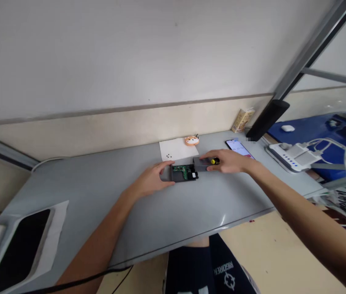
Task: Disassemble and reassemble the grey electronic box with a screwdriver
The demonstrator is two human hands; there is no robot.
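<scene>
A small grey device case with a green circuit board showing inside lies on the grey table. My left hand clasps the case's left end, thumb and fingers around it. My right hand is closed on a tool with a yellow handle and rests on a grey cover piece just right of the board. The tool's tip is hidden.
A white paper sheet with tiny dark screws lies behind the case, an orange toy figure at its corner. A lit phone and white power strip sit right; a carton stands by the wall.
</scene>
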